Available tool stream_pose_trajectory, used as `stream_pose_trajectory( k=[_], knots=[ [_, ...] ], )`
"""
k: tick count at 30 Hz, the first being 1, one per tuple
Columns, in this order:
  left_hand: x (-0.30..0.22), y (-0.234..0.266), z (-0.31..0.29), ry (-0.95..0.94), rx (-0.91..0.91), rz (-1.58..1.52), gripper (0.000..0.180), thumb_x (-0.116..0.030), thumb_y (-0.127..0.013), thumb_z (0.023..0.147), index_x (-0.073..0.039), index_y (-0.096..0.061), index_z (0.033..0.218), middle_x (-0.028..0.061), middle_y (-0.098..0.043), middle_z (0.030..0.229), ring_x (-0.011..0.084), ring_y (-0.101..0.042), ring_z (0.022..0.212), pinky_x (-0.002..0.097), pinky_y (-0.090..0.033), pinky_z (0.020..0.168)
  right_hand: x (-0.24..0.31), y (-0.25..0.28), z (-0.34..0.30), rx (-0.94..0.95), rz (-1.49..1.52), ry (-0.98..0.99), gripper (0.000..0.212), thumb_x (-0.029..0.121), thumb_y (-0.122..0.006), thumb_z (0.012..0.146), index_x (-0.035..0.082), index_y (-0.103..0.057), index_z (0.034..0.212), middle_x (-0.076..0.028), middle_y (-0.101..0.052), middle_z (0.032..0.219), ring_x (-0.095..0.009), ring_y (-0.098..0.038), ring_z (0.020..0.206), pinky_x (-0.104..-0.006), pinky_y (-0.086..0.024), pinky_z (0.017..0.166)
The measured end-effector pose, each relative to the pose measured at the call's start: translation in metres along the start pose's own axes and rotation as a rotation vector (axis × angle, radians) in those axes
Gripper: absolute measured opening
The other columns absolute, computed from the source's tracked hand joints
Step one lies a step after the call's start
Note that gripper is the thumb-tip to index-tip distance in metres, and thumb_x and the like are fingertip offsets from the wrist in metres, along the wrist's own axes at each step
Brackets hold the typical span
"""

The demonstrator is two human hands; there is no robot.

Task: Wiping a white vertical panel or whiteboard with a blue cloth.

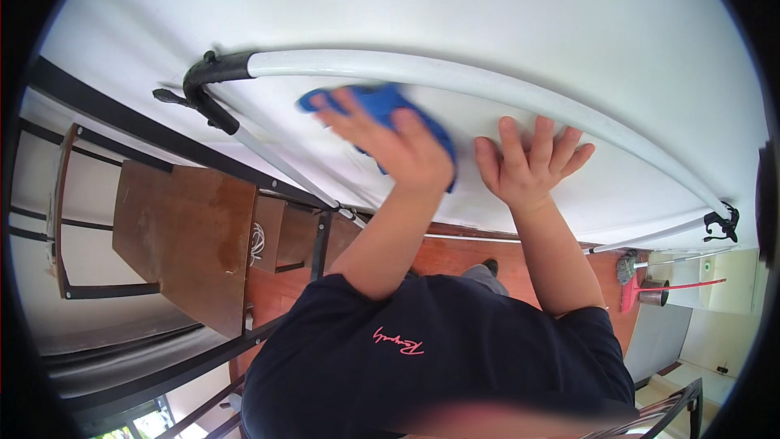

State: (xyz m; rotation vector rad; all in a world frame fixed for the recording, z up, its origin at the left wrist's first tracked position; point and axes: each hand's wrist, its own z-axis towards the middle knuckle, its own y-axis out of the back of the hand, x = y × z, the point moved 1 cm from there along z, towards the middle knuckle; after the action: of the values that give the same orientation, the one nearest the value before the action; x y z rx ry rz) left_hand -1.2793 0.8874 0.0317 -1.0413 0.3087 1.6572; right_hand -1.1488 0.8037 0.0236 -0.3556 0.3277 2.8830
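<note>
My left hand (398, 142) presses a blue cloth (435, 142) against the white wall (341, 8). Its fingers are slightly smeared by motion, and part of the cloth is hidden under them. A white tube rail (366, 63) with black end joints curves along the wall just above the cloth. To the right, my right hand (528, 167) lies flat on the white wall below the rail, fingers spread and holding nothing. Its fingertips are close to the tube.
A dark metal rack (81, 102) with brown wooden shelves (183, 228) stands on the left. Red-brown floor (447, 256) lies below. At the right are a mop (627, 267), a red dustpan (628, 297) and a metal bin (653, 293). A black joint (721, 219) ends the rail.
</note>
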Motion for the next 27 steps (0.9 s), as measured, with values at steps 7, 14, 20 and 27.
stream_pose_trajectory(
  k=[7,14,20,27],
  knots=[
    [0.024,0.022,-0.009,-0.704,0.392,0.491,0.064,-0.037,-0.039,0.095,0.000,-0.027,0.146,0.0298,-0.015,0.151,0.0478,-0.006,0.141,0.0577,-0.001,0.111,0.000,0.001,0.002,-0.010,0.006,-0.009,0.050,0.044,-0.054,0.089,0.021,-0.053,0.133,-0.015,-0.035,0.148,-0.042,-0.020,0.140,-0.0554,-0.002,0.113],
    [0.029,0.042,0.026,-0.145,0.125,0.251,0.062,-0.028,-0.032,0.101,0.011,-0.011,0.144,0.0357,0.001,0.149,0.0490,-0.001,0.140,0.0556,-0.006,0.111,0.001,0.001,0.003,-0.017,-0.009,-0.004,0.049,0.043,-0.055,0.088,0.020,-0.054,0.132,-0.015,-0.036,0.148,-0.041,-0.021,0.140,-0.0541,-0.003,0.114],
    [0.039,0.024,-0.043,-0.438,0.291,0.361,0.062,-0.032,-0.040,0.096,0.006,-0.027,0.144,0.0316,-0.008,0.152,0.0454,-0.004,0.142,0.0595,0.000,0.110,0.001,0.003,0.001,-0.001,0.007,-0.006,0.050,0.041,-0.055,0.088,0.019,-0.054,0.132,-0.017,-0.037,0.147,-0.041,-0.020,0.141,-0.0536,-0.003,0.114],
    [0.075,0.054,-0.019,-0.533,0.361,0.394,0.064,-0.031,-0.040,0.094,0.007,-0.025,0.144,0.0331,-0.011,0.151,0.0496,-0.004,0.140,0.0609,0.000,0.110,-0.001,0.002,0.000,0.006,-0.001,0.013,0.052,0.042,-0.055,0.088,0.018,-0.052,0.134,-0.018,-0.035,0.148,-0.041,-0.018,0.142,-0.0532,-0.001,0.114]
  ],
)
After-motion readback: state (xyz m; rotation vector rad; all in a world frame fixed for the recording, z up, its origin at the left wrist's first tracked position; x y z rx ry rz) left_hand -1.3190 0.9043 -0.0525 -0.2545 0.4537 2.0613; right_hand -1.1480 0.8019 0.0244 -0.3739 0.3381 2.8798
